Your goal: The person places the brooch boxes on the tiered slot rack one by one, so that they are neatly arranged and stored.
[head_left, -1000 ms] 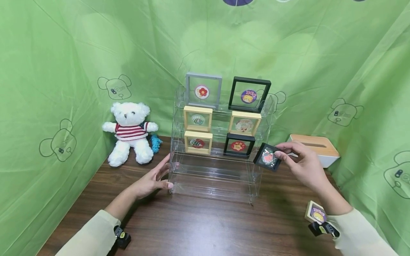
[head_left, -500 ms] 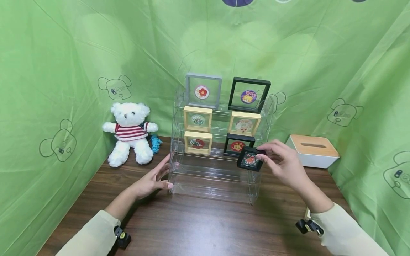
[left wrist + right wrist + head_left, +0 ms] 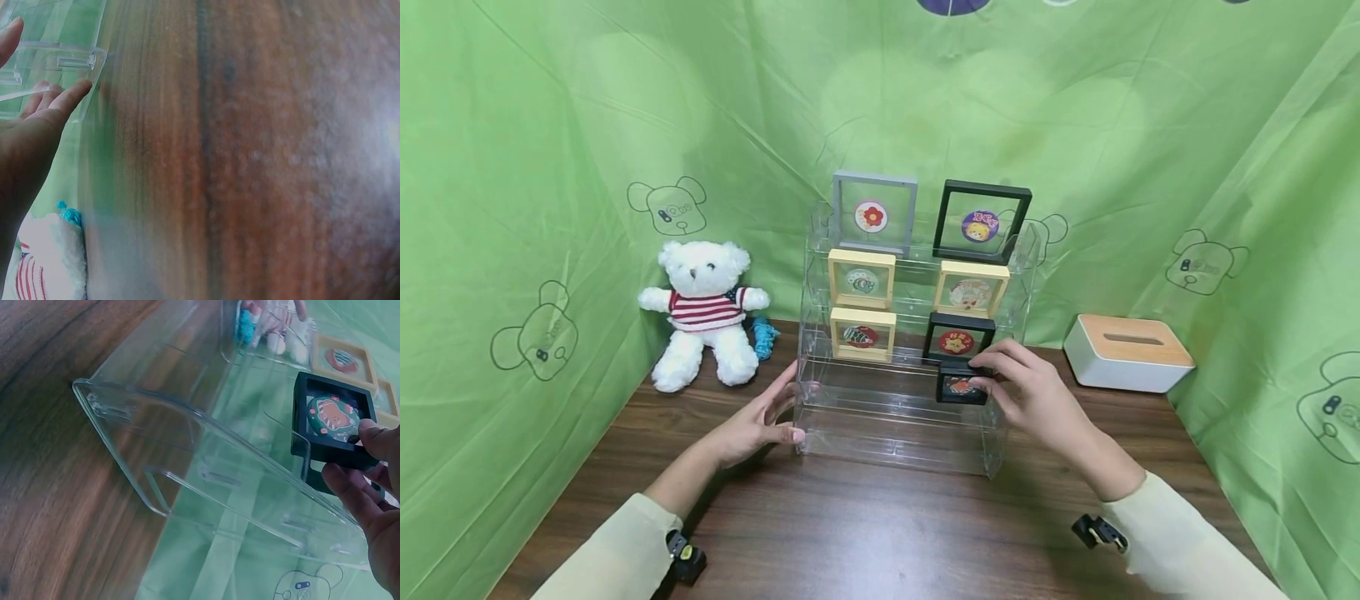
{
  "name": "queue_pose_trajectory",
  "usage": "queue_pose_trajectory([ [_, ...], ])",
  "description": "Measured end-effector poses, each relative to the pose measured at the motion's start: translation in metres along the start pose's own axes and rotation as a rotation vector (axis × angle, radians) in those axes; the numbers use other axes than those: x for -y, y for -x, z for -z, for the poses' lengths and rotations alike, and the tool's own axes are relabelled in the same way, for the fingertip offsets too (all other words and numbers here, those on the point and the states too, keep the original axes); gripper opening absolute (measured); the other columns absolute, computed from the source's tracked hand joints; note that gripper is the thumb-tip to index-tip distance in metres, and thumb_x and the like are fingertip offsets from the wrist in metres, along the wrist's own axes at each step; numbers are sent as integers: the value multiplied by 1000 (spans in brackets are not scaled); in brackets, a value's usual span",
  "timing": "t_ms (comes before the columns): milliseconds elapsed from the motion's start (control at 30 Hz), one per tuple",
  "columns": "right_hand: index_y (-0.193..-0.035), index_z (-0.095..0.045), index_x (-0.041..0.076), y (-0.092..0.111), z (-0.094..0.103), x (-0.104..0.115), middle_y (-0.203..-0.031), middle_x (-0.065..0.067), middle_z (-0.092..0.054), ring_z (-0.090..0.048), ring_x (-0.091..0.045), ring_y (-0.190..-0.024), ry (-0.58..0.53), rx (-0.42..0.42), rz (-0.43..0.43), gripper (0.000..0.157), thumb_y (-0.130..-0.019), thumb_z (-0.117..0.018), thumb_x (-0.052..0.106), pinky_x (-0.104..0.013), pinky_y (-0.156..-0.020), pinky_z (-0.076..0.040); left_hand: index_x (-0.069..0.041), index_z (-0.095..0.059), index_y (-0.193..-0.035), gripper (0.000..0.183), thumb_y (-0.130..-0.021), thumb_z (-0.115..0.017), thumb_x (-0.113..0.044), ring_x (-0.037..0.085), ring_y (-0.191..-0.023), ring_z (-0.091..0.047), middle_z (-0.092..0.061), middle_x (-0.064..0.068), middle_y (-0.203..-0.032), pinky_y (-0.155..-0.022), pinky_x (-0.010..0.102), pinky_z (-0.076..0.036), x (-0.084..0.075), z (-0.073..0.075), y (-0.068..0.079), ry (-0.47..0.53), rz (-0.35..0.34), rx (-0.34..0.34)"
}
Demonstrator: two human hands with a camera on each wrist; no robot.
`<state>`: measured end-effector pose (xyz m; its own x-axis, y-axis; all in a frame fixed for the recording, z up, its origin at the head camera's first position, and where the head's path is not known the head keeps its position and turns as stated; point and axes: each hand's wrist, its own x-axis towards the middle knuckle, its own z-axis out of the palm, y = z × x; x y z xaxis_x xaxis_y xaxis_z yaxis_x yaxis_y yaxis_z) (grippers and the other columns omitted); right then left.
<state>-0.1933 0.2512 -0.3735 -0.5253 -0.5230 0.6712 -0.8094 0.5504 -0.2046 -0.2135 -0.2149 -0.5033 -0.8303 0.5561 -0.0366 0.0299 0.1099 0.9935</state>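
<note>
A clear acrylic tiered display stand (image 3: 895,450) is in the middle of the table. My right hand (image 3: 1037,400) pinches a small black display frame (image 3: 951,397) at its right side, thumb in front. The frame hangs at a lower tier, just below another black frame (image 3: 957,340) with a red round badge. In the right wrist view, the held frame (image 3: 335,450) shows a round dark-green badge (image 3: 334,417) with an orange figure. At the stand's left side, my left hand (image 3: 748,429) rests with extended fingers against the panel, its thumb near the front edge.
Higher tiers hold a grey frame (image 3: 874,175), a large black frame (image 3: 985,190) and several cream frames (image 3: 862,354). A white teddy bear (image 3: 703,292) sits at left beside a blue item (image 3: 765,337). A wood-topped tissue box (image 3: 1127,354) stands at right. Green cloth (image 3: 1112,167) surrounds the table.
My right hand has carried the small black frame leftward from beyond the stand's right side to the lower tier, tilting it more upright. The left hand stays where it was.
</note>
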Motion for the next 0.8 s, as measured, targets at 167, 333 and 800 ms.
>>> queue_pose_trajectory([
  [167, -115, -78, 8, 3, -10, 1, -111, -2, -71, -69, -13, -93, 45, 46, 12, 33, -87, -90, -5, -22, -79, -55, -37, 7, -178, 118, -102, -79, -10, 58, -169, 0, -5, 29, -182, -131, 74, -21, -1, -1, 1, 7, 2, -1],
  [333, -115, -78, 7, 6, -18, 4, -109, -2, -70, -69, -13, -88, 77, 83, 7, 32, -88, -90, -4, -27, -74, -58, -37, 7, -178, 118, -102, -79, -9, 57, -169, 0, -5, 29, -182, -132, 76, -15, -1, -1, 1, 17, -2, 1],
  [800, -115, -77, 6, 10, -31, 9, -109, -5, -70, -69, -12, -81, 182, 148, -20, 27, -91, -90, 5, -31, -67, -62, -38, 7, -178, 118, -102, -78, -8, 57, -169, 3, -3, 28, -183, -131, 78, -14, 0, -1, 1, 41, -7, 12],
])
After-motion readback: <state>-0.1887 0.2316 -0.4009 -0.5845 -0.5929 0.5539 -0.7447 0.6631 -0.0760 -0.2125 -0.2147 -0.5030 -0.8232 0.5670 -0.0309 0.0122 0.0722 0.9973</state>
